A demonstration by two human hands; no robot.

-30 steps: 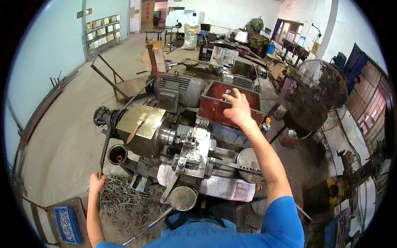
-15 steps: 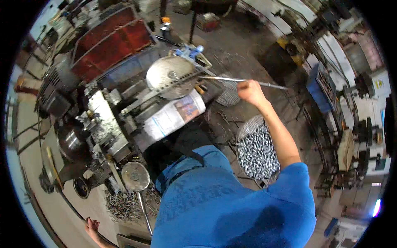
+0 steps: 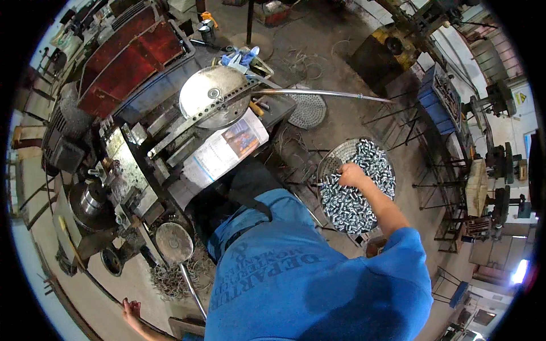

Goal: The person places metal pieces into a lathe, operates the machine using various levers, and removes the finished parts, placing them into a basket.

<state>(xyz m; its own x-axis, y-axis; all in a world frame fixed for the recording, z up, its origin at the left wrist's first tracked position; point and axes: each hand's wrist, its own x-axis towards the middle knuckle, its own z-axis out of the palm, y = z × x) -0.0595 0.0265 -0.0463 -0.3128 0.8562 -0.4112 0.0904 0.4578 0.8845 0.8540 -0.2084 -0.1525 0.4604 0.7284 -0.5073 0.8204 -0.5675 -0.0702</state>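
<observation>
Over a round tray [image 3: 331, 157] heaped with small shiny metal cylinders [image 3: 364, 207], my right hand [image 3: 352, 175] is lowered onto the pieces. Its fingers are curled closed, and what lies in them is hidden. Far down at the left, my left hand [image 3: 132, 310] is closed around a dark curved bar [image 3: 96, 282]. Ahead stands a machine with a large metal disc [image 3: 213, 92] and a perforated flat arm [image 3: 224, 107]. From that arm a long shiny rod [image 3: 318, 92] reaches right. A printed paper sheet [image 3: 224, 150] lies below the disc.
Red bins [image 3: 128, 62] stand at the upper left. Metal scraps [image 3: 173, 278] pile up beside a small round plate [image 3: 174, 242] on a post. A perforated round mat [image 3: 308, 111] lies on the floor beyond the tray. A blue crate [image 3: 438, 105] sits at the right.
My right hand has come down from beside the long rod onto the metal cylinders in the tray. My left hand stays on the bar. The whole view has shifted slightly.
</observation>
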